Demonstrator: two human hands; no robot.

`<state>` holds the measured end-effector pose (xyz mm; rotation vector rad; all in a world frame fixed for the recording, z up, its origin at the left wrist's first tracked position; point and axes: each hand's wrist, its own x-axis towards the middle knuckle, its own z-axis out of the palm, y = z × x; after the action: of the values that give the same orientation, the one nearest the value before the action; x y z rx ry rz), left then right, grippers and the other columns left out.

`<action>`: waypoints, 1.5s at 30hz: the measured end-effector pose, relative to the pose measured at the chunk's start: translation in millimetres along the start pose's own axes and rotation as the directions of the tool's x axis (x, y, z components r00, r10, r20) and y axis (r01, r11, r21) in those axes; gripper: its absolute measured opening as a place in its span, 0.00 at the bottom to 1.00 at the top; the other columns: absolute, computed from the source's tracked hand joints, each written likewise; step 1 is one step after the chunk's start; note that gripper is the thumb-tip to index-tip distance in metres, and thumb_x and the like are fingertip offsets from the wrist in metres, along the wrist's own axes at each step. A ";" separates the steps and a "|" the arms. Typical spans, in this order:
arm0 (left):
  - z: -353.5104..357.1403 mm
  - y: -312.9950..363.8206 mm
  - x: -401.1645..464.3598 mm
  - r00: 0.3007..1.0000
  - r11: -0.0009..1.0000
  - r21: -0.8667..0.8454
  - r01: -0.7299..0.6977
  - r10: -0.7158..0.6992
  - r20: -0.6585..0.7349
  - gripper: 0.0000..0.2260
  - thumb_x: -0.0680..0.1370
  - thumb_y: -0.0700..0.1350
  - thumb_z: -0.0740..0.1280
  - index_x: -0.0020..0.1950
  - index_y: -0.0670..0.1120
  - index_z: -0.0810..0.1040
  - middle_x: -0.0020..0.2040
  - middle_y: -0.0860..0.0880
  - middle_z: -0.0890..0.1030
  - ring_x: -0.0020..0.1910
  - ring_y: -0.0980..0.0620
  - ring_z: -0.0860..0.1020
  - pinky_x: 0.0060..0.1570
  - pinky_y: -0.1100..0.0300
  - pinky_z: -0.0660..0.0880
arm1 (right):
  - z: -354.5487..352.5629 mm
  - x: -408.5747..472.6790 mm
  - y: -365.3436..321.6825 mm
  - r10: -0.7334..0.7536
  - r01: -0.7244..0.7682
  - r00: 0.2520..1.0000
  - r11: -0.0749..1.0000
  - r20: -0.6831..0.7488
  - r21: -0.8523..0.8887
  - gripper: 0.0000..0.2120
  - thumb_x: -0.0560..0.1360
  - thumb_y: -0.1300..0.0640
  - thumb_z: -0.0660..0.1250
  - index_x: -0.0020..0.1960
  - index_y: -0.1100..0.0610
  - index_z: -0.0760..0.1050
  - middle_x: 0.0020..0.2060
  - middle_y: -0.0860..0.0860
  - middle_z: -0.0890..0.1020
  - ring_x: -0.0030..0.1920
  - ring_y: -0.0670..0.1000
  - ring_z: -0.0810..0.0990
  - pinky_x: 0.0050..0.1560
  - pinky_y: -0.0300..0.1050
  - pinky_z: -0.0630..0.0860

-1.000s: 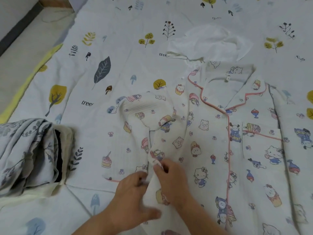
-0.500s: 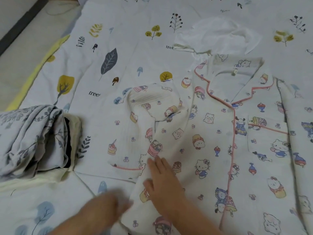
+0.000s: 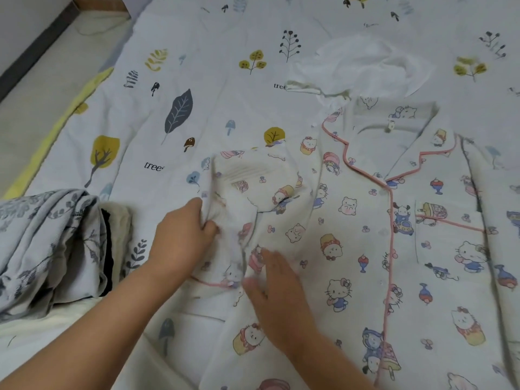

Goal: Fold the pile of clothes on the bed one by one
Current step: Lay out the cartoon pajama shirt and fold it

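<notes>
A white pyjama shirt (image 3: 365, 235) with cartoon prints and pink piping lies face up, spread across the bed. Its left sleeve (image 3: 253, 187) is bunched and partly doubled over at the shirt's left side. My left hand (image 3: 183, 235) pinches the sleeve fabric at its left edge. My right hand (image 3: 278, 291) lies flat with fingers spread on the shirt's lower left front, holding nothing. A crumpled white garment (image 3: 363, 66) lies beyond the shirt's collar.
A stack of folded clothes (image 3: 47, 249), grey leaf-print on top with black and cream layers under it, sits at the left. The bedsheet (image 3: 197, 94) has tree and leaf prints. The bed's left edge with yellow trim (image 3: 56, 128) borders the floor.
My left hand has moved up from the shirt's hem to the sleeve and gripped it. My right hand stayed pressed flat on the shirt front.
</notes>
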<state>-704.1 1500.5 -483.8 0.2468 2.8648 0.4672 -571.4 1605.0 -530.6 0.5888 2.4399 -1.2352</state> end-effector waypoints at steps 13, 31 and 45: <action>-49.1 113.0 -42.6 0.787 0.770 -0.634 -0.064 0.429 0.443 0.05 0.76 0.48 0.64 0.45 0.53 0.80 0.39 0.55 0.83 0.39 0.59 0.81 0.42 0.61 0.79 | -127.7 -44.0 8.8 0.091 0.007 0.994 0.499 -0.061 0.867 0.23 0.68 0.76 0.58 0.42 0.52 0.84 0.41 0.57 0.85 0.43 0.56 0.81 0.47 0.54 0.76; 83.5 150.2 101.6 0.957 0.917 -0.355 0.180 -0.080 0.279 0.09 0.77 0.46 0.64 0.49 0.40 0.74 0.51 0.39 0.78 0.39 0.46 0.75 0.37 0.58 0.71 | -136.2 -45.9 105.1 0.495 -0.477 0.819 0.868 -0.290 0.136 0.16 0.74 0.58 0.62 0.58 0.46 0.63 0.45 0.46 0.72 0.42 0.47 0.72 0.38 0.39 0.65; 94.0 130.2 126.5 0.983 0.968 -0.215 0.128 -0.096 0.154 0.17 0.75 0.45 0.66 0.59 0.37 0.71 0.55 0.39 0.77 0.54 0.39 0.75 0.51 0.52 0.70 | -146.3 -56.2 153.1 0.619 -0.486 0.745 0.760 -0.249 0.432 0.13 0.73 0.55 0.68 0.53 0.47 0.66 0.39 0.43 0.75 0.41 0.49 0.74 0.45 0.44 0.67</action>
<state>-785.4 1675.1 -552.4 0.0739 2.6416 0.7128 -462.5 1795.1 -525.2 1.6737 2.0385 -1.3586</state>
